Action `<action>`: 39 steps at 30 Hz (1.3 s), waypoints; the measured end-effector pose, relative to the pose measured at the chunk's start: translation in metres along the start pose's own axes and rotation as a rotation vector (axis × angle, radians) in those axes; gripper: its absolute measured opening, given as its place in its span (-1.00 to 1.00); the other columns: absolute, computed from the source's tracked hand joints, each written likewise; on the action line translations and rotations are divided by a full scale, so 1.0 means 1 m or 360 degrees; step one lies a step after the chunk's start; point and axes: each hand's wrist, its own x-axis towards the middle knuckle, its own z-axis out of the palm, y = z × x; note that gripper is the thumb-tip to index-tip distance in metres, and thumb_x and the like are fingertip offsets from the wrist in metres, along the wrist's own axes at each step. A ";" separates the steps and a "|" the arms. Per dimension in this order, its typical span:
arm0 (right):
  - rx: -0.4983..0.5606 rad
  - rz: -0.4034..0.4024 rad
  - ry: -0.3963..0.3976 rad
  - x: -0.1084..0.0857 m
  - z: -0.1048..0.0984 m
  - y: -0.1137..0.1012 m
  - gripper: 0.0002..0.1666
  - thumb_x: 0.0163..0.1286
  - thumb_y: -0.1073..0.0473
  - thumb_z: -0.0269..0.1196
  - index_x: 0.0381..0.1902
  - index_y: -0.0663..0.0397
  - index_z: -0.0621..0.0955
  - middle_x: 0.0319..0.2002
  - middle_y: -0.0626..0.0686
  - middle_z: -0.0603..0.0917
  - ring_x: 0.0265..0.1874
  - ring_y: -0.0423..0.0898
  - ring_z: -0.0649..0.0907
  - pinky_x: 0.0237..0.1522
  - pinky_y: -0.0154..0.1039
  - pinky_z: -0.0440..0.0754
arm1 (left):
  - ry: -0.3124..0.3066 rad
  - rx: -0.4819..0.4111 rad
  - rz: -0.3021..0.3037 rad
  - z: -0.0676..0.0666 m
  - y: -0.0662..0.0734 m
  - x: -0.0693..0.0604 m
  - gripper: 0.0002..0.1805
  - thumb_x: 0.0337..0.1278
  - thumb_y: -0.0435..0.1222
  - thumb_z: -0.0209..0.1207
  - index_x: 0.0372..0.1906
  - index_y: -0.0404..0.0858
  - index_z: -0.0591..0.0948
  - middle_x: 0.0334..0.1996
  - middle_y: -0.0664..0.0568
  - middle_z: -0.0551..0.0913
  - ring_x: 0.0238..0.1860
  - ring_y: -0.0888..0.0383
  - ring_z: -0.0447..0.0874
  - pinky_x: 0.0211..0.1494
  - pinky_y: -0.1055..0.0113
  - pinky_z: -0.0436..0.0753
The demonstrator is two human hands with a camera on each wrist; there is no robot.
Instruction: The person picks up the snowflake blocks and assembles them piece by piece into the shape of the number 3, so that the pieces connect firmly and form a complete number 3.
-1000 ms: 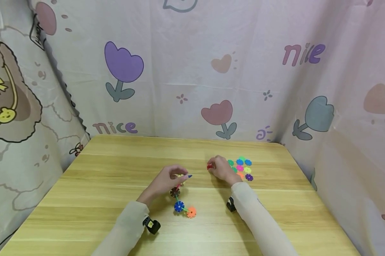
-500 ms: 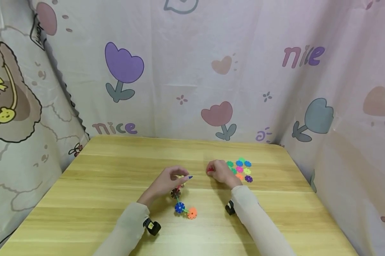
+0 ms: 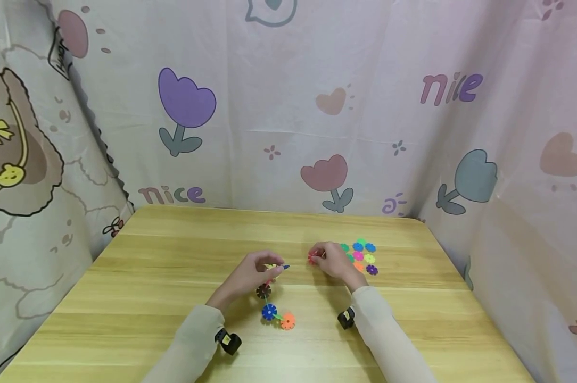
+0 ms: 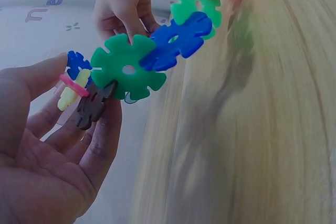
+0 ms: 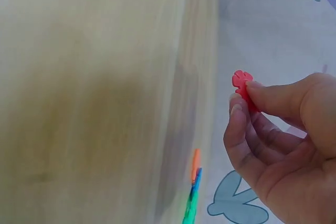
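Chain (image 4: 115,59) of flower discs is held over the table (image 3: 197,239) by the left hand (image 3: 244,275), its blue end disc (image 4: 79,62) pinched between thumb and fingers; the other end is formed by an orange disc (image 3: 288,321). A red disc (image 5: 239,80), apart from the chain, is clamped between thumb and finger of the right hand (image 3: 334,259). Loose discs (image 3: 358,256) are spread just right of that hand.
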 end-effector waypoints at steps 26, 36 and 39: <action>0.0286 -0.0067 0.0020 -0.020 -0.002 -0.020 -0.79 0.50 0.35 0.23 0.01 0.28 0.72 -0.34 0.06 0.76 -0.40 0.00 0.71 -0.43 -0.37 0.64 | -0.0012 0.0009 -0.0018 0.001 0.000 0.001 -0.79 0.40 -0.13 0.28 0.02 -0.10 0.71 0.07 -0.07 0.73 -0.23 -0.16 0.73 -0.27 0.37 0.68; 0.0296 -0.0089 0.0038 -0.024 -0.002 -0.029 -0.80 0.49 0.36 0.23 -0.02 0.25 0.73 -0.38 0.04 0.75 -0.48 -0.17 0.63 -0.46 -0.38 0.63 | -0.0017 -0.0014 -0.0006 0.003 0.004 -0.001 -0.79 0.41 -0.16 0.27 0.02 -0.12 0.71 0.02 -0.13 0.72 -0.36 0.02 0.67 -0.40 0.42 0.59; 0.0305 -0.0098 0.0026 -0.025 -0.003 -0.032 -0.79 0.49 0.36 0.23 -0.01 0.25 0.73 -0.39 0.05 0.74 -0.49 -0.20 0.61 -0.46 -0.38 0.62 | -0.0016 -0.0016 -0.0011 0.004 0.005 -0.001 -0.79 0.41 -0.14 0.28 0.03 -0.10 0.71 0.00 -0.12 0.71 -0.39 0.11 0.62 -0.43 0.44 0.55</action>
